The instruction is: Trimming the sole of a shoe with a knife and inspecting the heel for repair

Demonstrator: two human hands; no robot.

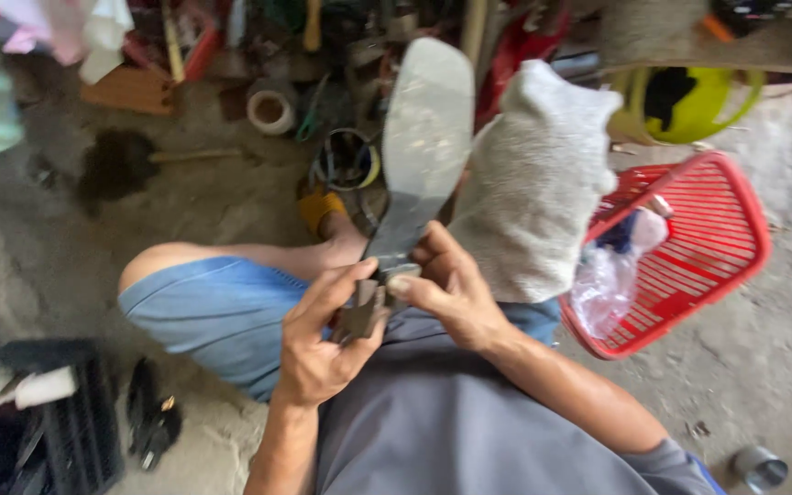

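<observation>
Head view — blade (423, 137) above both hands (387, 302)

A rough home workshop, by the look of it: bare concrete floor (231, 197), a heap of tools (323, 55) and handles along the top edge, a tape roll (270, 111), a red basket (708, 243) of bits, a black crate (75, 422), a yellow helmet (689, 105) lying about.

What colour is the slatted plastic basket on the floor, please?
The basket is red, seen in the head view.
</observation>
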